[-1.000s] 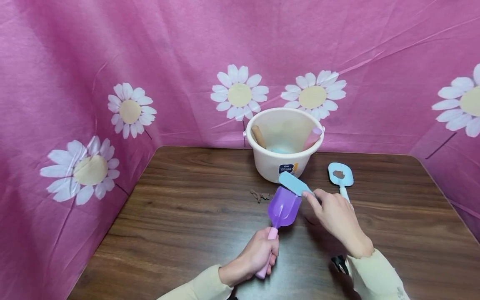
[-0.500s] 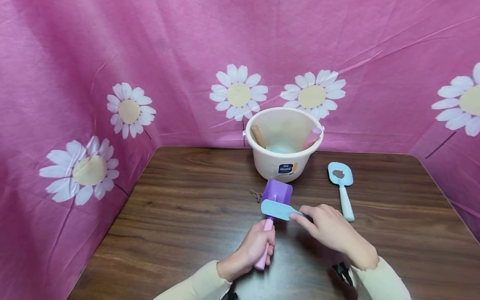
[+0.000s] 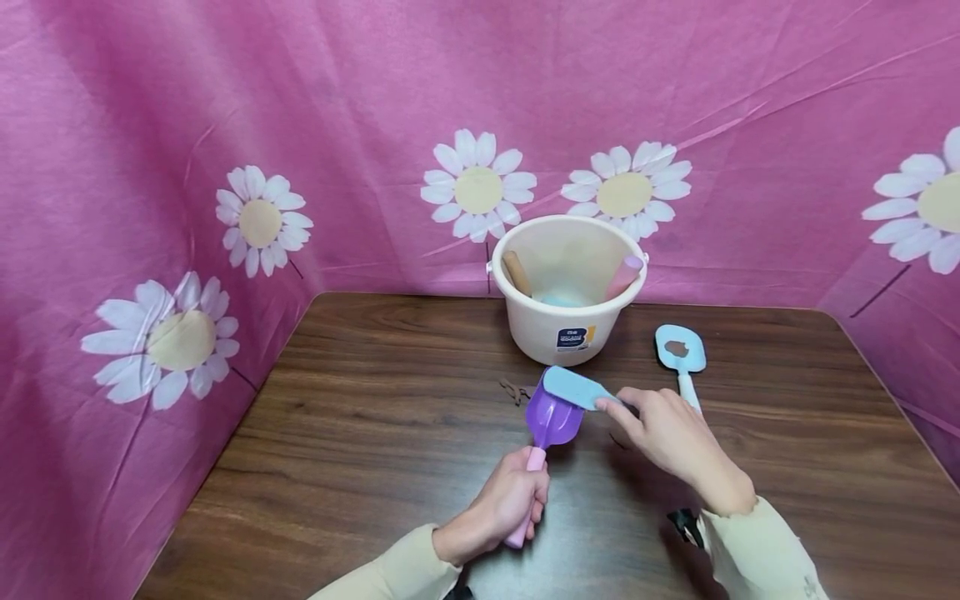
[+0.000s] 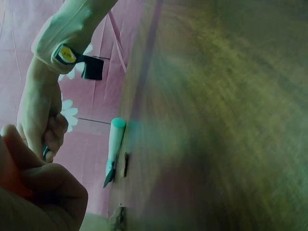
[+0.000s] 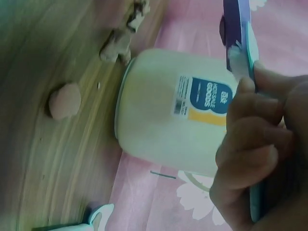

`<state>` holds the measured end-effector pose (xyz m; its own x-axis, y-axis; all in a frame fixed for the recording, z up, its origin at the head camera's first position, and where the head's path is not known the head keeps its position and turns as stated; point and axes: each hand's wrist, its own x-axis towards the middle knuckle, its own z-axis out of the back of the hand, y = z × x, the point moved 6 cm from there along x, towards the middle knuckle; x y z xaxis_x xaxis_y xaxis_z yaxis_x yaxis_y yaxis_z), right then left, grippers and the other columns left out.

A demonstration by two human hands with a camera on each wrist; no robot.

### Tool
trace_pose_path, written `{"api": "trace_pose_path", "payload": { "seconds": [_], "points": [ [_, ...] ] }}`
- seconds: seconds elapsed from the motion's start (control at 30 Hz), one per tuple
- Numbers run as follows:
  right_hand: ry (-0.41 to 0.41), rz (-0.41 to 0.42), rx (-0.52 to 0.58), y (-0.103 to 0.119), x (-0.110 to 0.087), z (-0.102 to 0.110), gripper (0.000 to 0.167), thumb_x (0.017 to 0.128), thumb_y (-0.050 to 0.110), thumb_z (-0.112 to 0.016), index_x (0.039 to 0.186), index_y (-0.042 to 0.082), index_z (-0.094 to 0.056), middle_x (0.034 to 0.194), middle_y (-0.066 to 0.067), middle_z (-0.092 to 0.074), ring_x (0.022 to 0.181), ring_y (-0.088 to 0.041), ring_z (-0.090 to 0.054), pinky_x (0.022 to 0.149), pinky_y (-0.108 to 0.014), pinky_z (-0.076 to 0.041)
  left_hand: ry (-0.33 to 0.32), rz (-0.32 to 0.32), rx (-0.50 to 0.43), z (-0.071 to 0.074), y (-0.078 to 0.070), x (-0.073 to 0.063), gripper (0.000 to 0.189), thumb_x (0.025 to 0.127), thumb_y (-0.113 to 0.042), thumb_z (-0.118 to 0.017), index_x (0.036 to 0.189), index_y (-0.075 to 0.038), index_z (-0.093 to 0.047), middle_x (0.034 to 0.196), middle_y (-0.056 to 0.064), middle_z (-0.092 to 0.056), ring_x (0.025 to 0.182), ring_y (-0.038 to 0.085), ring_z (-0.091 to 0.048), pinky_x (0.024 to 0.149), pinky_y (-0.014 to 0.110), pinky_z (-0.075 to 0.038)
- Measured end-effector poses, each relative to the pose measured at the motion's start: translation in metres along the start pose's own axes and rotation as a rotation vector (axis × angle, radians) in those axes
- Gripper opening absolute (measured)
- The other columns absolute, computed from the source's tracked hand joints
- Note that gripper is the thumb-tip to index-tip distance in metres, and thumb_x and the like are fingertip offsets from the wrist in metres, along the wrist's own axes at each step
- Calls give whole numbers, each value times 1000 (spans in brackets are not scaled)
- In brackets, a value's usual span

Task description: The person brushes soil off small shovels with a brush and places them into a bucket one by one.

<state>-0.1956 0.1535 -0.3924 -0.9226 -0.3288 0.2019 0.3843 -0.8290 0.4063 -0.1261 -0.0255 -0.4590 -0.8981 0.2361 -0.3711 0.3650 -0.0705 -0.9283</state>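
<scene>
My left hand (image 3: pixel 502 504) grips the pink handle of a purple toy shovel (image 3: pixel 551 421), its scoop raised above the table and pointing away. In my right hand (image 3: pixel 675 437) is a light blue brush (image 3: pixel 573 388), held by its dark handle. The brush head lies across the scoop's far right part; in the right wrist view a whitish tuft (image 5: pixel 238 60) shows between brush and shovel. Right behind the scoop stands a cream bucket (image 3: pixel 558 333). Brown clay-like scraps (image 3: pixel 515 392) lie left of the scoop, and a rounded lump (image 5: pixel 65 101) appears in the right wrist view.
A light blue shovel (image 3: pixel 681 358) with a brown patch on its blade lies right of the bucket. Inside the bucket lean a brown stick-like piece (image 3: pixel 517 273) and a pink handle (image 3: pixel 625 277). A pink flowered cloth (image 3: pixel 360 167) hangs behind the wooden table (image 3: pixel 360 417).
The brush moved from the scoop's far edge back toward its handle, then forward again. My left hand shifted slightly left with the shovel, whose scoop changed its tilt. The bucket stayed put.
</scene>
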Motion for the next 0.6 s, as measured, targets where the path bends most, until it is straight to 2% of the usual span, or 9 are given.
{"api": "trace_pose_path", "payload": {
  "seconds": [0.13,0.23,0.43,0.6],
  "points": [
    [-53,-21,-29,-5,3,3,42,95,44,-54,62,20,-44,52,9,-26,47,-10,-30,43,-24,-25,4,5,-9,0,3,0,20,68,1,-43,84,-12,-44,51,-1,-42,36,10,-38,28,21,-35],
    [-78,-51,-55,-11,5,3,41,96,45,-53,66,17,-50,51,6,-32,47,-15,-35,42,-28,-27,3,9,-17,-1,3,1,20,67,2,-43,82,-12,-44,50,-1,-41,35,9,-37,27,20,-34],
    [-108,-157,-100,-33,4,4,40,97,45,-51,72,13,-56,54,-2,-42,50,-24,-44,39,-34,-28,-2,-42,111,1,-3,0,20,69,2,-44,85,-10,-47,51,-1,-42,35,10,-38,28,21,-35],
    [-123,-157,-53,-40,1,6,39,96,44,-51,71,15,-55,53,2,-34,50,-20,-39,40,-31,-25,-19,-48,138,6,-5,0,19,72,0,-45,88,-8,-49,52,-1,-44,36,11,-38,29,21,-36]
  ]
}}
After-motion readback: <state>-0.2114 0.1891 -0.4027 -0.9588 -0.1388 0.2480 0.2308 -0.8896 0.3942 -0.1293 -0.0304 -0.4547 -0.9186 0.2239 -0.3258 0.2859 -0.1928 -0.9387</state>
